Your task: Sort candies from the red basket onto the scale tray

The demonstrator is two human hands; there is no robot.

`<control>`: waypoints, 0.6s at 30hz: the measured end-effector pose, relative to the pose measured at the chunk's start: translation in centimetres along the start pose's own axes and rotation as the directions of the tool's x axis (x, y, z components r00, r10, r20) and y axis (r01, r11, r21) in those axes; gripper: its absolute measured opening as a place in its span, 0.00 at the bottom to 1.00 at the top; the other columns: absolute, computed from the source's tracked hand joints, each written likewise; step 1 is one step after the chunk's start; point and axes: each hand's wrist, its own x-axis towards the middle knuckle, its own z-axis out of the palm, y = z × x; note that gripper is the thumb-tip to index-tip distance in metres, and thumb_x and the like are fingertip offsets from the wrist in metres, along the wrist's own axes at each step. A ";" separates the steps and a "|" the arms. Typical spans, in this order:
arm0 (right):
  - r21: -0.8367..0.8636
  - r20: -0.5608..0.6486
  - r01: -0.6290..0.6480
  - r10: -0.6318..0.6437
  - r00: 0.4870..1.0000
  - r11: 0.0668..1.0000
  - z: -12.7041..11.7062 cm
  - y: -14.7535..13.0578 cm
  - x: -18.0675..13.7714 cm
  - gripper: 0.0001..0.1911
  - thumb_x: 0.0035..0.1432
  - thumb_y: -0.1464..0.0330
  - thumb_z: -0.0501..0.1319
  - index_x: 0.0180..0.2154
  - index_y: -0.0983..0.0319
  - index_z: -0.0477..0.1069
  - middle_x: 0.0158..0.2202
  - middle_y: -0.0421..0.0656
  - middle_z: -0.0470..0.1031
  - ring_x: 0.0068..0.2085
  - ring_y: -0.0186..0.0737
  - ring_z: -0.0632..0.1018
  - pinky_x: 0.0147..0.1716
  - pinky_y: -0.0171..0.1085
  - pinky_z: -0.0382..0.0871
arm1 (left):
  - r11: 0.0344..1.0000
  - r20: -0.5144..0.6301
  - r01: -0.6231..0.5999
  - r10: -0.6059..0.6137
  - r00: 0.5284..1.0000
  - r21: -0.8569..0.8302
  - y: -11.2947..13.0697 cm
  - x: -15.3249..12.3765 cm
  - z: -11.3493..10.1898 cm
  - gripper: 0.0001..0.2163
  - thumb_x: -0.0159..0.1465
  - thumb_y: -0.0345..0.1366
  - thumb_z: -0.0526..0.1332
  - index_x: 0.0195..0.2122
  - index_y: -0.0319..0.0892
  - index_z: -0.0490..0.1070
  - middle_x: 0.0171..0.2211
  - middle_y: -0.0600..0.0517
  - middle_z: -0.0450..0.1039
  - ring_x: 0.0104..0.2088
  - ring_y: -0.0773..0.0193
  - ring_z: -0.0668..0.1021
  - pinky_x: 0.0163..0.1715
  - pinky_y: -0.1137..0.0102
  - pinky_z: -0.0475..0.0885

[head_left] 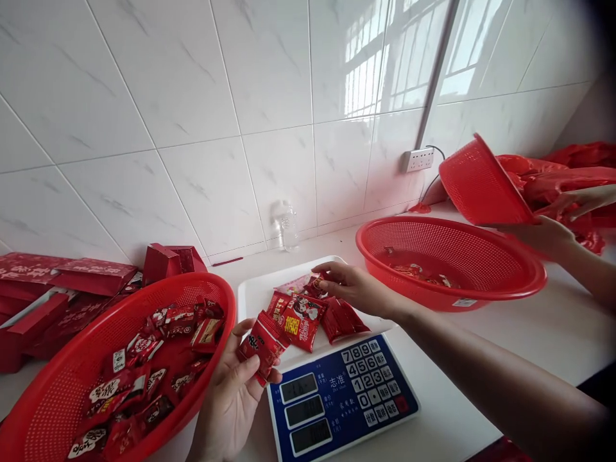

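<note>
My left hand (235,398) is closed on a few red candy packets (262,343), held just left of the scale's white tray (253,292). Over that tray my right hand (353,285) pinches one small red packet (317,281) at its fingertips. Several more red packets (303,321) lie in a heap on the tray. The scale's blue panel (337,398) with keypad and displays faces me. A large red basket (144,301) at my left holds several candy packets.
A second large red basket (452,289) sits right of the scale with a few packets inside. A co-worker's hand (543,234) tips a smaller red basket (481,183) above it. Red boxes (72,276) are stacked far left. A clear bottle (287,224) stands by the tiled wall.
</note>
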 end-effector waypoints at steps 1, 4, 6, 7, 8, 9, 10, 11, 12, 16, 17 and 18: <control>0.007 0.011 -0.003 0.003 1.000 1.000 0.1 -0.1 0.1 0.19 0.58 0.60 0.57 0.48 0.62 0.69 0.40 0.47 0.76 0.42 0.43 0.78 0.44 0.45 0.73 | 1.000 -0.020 -0.005 0.005 1.000 0.009 0.0 -0.1 0.2 0.20 0.54 0.30 0.67 0.48 0.47 0.68 0.37 0.51 0.76 0.32 0.65 0.77 0.31 0.71 0.75; 0.015 0.041 -0.016 0.015 0.999 1.000 0.2 -0.2 0.1 0.19 0.59 0.60 0.57 0.49 0.63 0.68 0.38 0.46 0.76 0.42 0.42 0.78 0.43 0.45 0.73 | 1.000 -0.035 -0.016 0.016 0.999 0.014 0.2 -0.3 0.5 0.18 0.53 0.30 0.68 0.45 0.45 0.70 0.35 0.52 0.75 0.32 0.65 0.77 0.31 0.72 0.75; 0.026 0.078 -0.017 0.015 0.997 1.000 0.0 -0.1 -0.2 0.21 0.59 0.59 0.57 0.50 0.65 0.67 0.40 0.47 0.76 0.42 0.42 0.77 0.43 0.45 0.73 | 1.000 -0.023 -0.015 0.015 1.000 -0.014 0.3 -0.3 0.4 0.17 0.51 0.30 0.69 0.42 0.45 0.71 0.34 0.53 0.75 0.30 0.66 0.77 0.30 0.72 0.75; 0.036 0.098 -0.013 0.010 0.995 0.999 -0.1 -0.1 -0.4 0.21 0.60 0.59 0.57 0.49 0.65 0.68 0.41 0.47 0.76 0.43 0.41 0.77 0.44 0.45 0.73 | 0.999 -0.013 -0.009 0.009 1.000 -0.037 0.4 -0.3 0.3 0.16 0.51 0.31 0.69 0.41 0.45 0.72 0.32 0.53 0.74 0.29 0.67 0.76 0.28 0.73 0.74; 0.043 0.113 -0.007 0.002 0.994 0.999 -0.2 -0.3 -0.6 0.21 0.60 0.58 0.56 0.49 0.65 0.68 0.41 0.47 0.76 0.43 0.41 0.77 0.44 0.44 0.73 | 0.998 0.006 0.002 -0.002 1.000 -0.062 0.5 -0.3 0.2 0.14 0.52 0.32 0.70 0.40 0.45 0.72 0.30 0.54 0.73 0.27 0.68 0.75 0.26 0.74 0.73; 0.041 0.122 -0.001 -0.004 0.993 0.999 -0.3 -0.5 -1.0 0.21 0.60 0.57 0.56 0.49 0.65 0.68 0.42 0.47 0.76 0.43 0.41 0.77 0.43 0.44 0.73 | 0.996 0.037 0.024 -0.021 0.999 -0.085 0.5 -0.4 0.1 0.12 0.53 0.34 0.70 0.38 0.44 0.73 0.27 0.55 0.72 0.24 0.70 0.73 0.22 0.77 0.71; 0.023 0.129 0.003 -0.005 0.992 1.000 -0.4 -0.8 -1.4 0.21 0.61 0.57 0.56 0.49 0.64 0.68 0.42 0.47 0.76 0.43 0.40 0.77 0.43 0.43 0.73 | 0.993 0.077 0.058 -0.050 0.996 -0.100 0.5 -0.4 0.0 0.09 0.54 0.36 0.69 0.34 0.43 0.72 0.24 0.55 0.70 0.21 0.72 0.71 0.19 0.79 0.68; -0.005 0.134 0.006 -0.005 0.991 1.000 -0.4 -1.3 -1.9 0.20 0.61 0.58 0.56 0.49 0.63 0.69 0.41 0.46 0.77 0.42 0.40 0.77 0.41 0.42 0.73 | 0.990 0.119 0.098 -0.086 0.989 -0.097 0.5 -0.5 0.0 0.09 0.56 0.39 0.68 0.32 0.42 0.72 0.21 0.56 0.67 0.19 0.73 0.68 0.17 0.81 0.64; -0.032 0.143 0.016 -0.011 0.990 0.999 -0.3 -2.0 -2.5 0.20 0.61 0.58 0.56 0.50 0.63 0.68 0.40 0.46 0.77 0.40 0.39 0.77 0.40 0.41 0.73 | 0.987 0.156 0.142 -0.129 0.979 -0.074 0.4 -0.6 0.0 0.10 0.57 0.42 0.67 0.31 0.42 0.71 0.19 0.57 0.64 0.17 0.75 0.65 0.16 0.82 0.61; -0.025 0.297 0.164 -0.149 0.943 0.986 0.9 -5.3 -5.5 0.17 0.63 0.62 0.57 0.51 0.61 0.68 0.37 0.43 0.79 0.37 0.35 0.78 0.37 0.34 0.72 | 0.948 0.220 0.244 -0.287 0.932 0.202 -0.9 -1.3 0.7 0.18 0.58 0.52 0.63 0.41 0.44 0.71 0.19 0.59 0.61 0.15 0.78 0.58 0.16 0.82 0.56; -0.016 0.360 0.219 -0.199 0.912 0.975 1.3 -6.0 -6.1 0.16 0.63 0.64 0.57 0.52 0.61 0.68 0.39 0.43 0.79 0.38 0.35 0.78 0.39 0.33 0.71 | 0.938 0.231 0.205 -0.273 0.934 0.281 -1.2 -1.5 1.0 0.20 0.57 0.53 0.63 0.42 0.44 0.72 0.21 0.58 0.63 0.17 0.76 0.60 0.18 0.80 0.60; -0.023 0.415 0.268 -0.234 0.879 0.963 1.8 -6.5 -6.7 0.16 0.63 0.66 0.57 0.52 0.61 0.68 0.40 0.44 0.79 0.39 0.35 0.78 0.39 0.33 0.70 | 0.925 0.243 0.143 -0.237 0.940 0.351 -1.6 -1.6 1.3 0.21 0.57 0.54 0.63 0.41 0.43 0.73 0.22 0.56 0.65 0.20 0.73 0.64 0.22 0.78 0.64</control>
